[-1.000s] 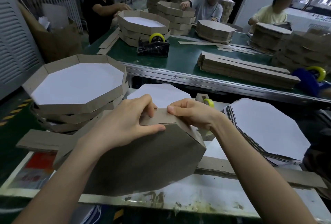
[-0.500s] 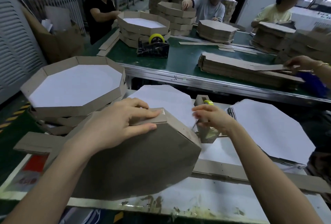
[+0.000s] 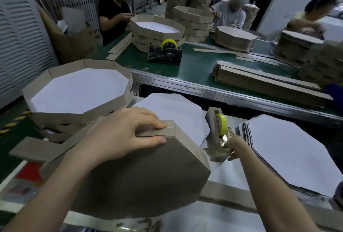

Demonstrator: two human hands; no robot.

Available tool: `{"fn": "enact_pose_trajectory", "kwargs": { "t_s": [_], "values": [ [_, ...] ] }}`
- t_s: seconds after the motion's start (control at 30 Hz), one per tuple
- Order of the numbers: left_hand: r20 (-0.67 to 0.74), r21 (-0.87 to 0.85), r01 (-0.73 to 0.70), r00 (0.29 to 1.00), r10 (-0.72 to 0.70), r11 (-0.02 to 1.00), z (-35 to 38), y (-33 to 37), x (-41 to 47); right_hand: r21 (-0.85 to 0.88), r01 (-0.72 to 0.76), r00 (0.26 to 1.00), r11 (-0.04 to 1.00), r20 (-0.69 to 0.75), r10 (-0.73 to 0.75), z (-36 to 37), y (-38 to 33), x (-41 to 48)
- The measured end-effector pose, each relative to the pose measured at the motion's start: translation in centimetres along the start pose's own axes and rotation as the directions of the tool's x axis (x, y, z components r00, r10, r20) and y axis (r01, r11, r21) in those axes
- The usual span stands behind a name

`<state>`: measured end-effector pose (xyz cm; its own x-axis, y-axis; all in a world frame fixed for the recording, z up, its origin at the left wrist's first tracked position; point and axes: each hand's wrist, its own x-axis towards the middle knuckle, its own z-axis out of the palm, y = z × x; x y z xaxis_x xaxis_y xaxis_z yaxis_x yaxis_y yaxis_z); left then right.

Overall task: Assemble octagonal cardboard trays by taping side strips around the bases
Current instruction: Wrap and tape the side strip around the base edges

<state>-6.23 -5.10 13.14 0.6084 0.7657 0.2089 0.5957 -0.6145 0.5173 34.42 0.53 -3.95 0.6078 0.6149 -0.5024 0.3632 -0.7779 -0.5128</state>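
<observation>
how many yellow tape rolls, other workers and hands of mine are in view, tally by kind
tape rolls: 2
workers: 3
hands: 2
total: 7

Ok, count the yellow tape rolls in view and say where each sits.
2. One yellow tape roll sits in the black dispenser on the green table; the other in the brown dispenser by the right hand. Others may be hidden.
</observation>
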Motion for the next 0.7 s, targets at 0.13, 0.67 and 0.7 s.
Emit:
{"fn": "enact_pose_trajectory", "kwargs": {
  "t_s": [0.13, 0.67, 0.7],
  "values": [
    [-0.010, 0.023, -0.005, 1.000, 0.005, 1.000, 0.0, -0.1, 0.3, 0.180, -0.047, 0.997, 0.982, 0.063, 0.037, -0.6, -0.4, 0.6],
    [-0.009, -0.007, -0.029, 1.000, 0.029, 1.000, -0.2, 0.6, 0.5, 0.818, 0.055, 0.998, 0.573, -0.061, -0.010, 1.8, 5.6, -1.1],
    [-0.005, -0.009, -0.026, 1.000, 0.026, 1.000, -0.2, 0.6, 0.4, 0.811, 0.073, 0.997, 0.581, -0.069, -0.029, 2.1, 6.4, -1.1]
  ]
}}
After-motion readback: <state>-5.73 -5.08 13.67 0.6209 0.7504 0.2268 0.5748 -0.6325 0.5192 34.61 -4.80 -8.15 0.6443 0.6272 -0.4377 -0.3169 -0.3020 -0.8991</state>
